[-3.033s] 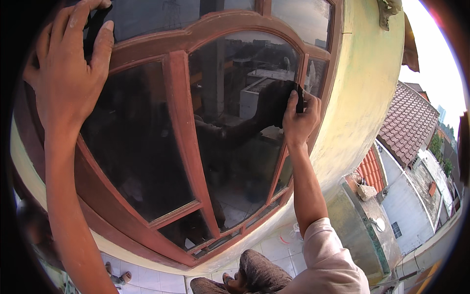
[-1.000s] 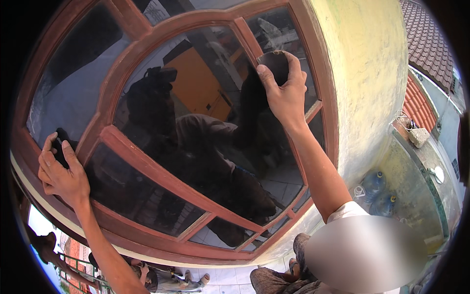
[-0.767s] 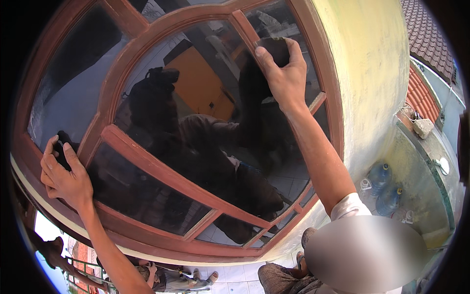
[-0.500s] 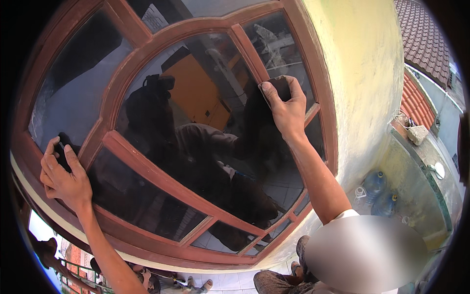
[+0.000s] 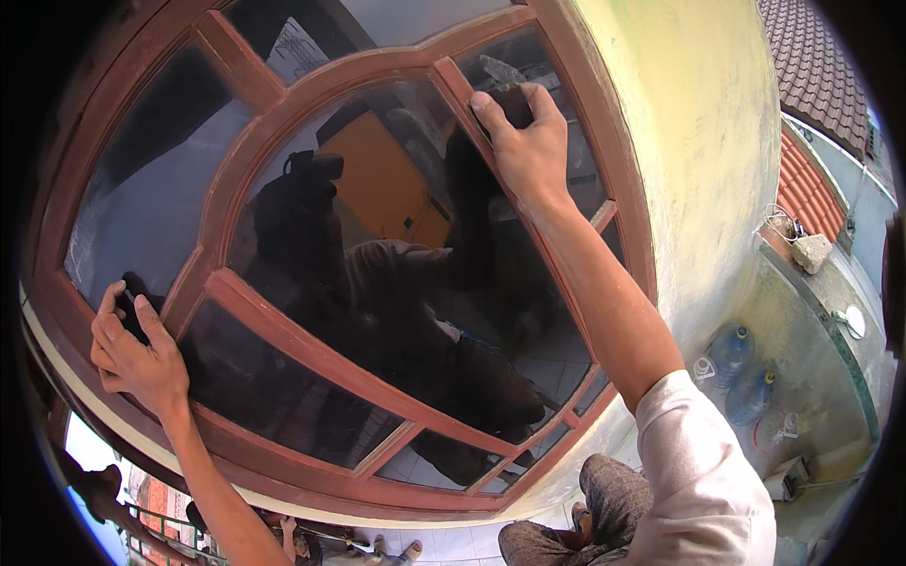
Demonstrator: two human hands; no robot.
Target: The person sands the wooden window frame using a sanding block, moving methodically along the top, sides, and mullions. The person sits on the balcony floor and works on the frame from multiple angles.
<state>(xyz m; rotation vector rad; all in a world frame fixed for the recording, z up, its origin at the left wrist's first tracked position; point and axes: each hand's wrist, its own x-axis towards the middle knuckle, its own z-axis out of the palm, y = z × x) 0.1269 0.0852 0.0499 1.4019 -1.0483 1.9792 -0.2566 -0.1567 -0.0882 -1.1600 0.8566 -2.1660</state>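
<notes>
A large window with a reddish-brown wooden frame (image 5: 250, 137) and dark, reflective panes fills the view. High on the right, my right hand (image 5: 524, 141) pinches a thin dark piece, seemingly sandpaper (image 5: 511, 104), between thumb and fingers. It lies against the slanting wooden bar (image 5: 456, 83) and partly over the narrow right pane. My left hand (image 5: 142, 354) is at the lower left corner of the window. Its thumb and index finger stand apart at the glass, the other fingers are bent by the frame's edge, and nothing shows in it.
Beside the window runs a yellowish wall (image 5: 684, 141). Blue water bottles (image 5: 750, 396) stand on the lower right, near a ledge carrying a stone block (image 5: 812, 253). Tiled roofs (image 5: 812, 71) rise beyond. At the bottom are a person's feet (image 5: 411, 551) on white floor tiles.
My right hand has slid up and left along the slanting bar with the sandpaper. The left hand keeps its place at the corner. The view has shifted slightly, showing more of my right sleeve.
</notes>
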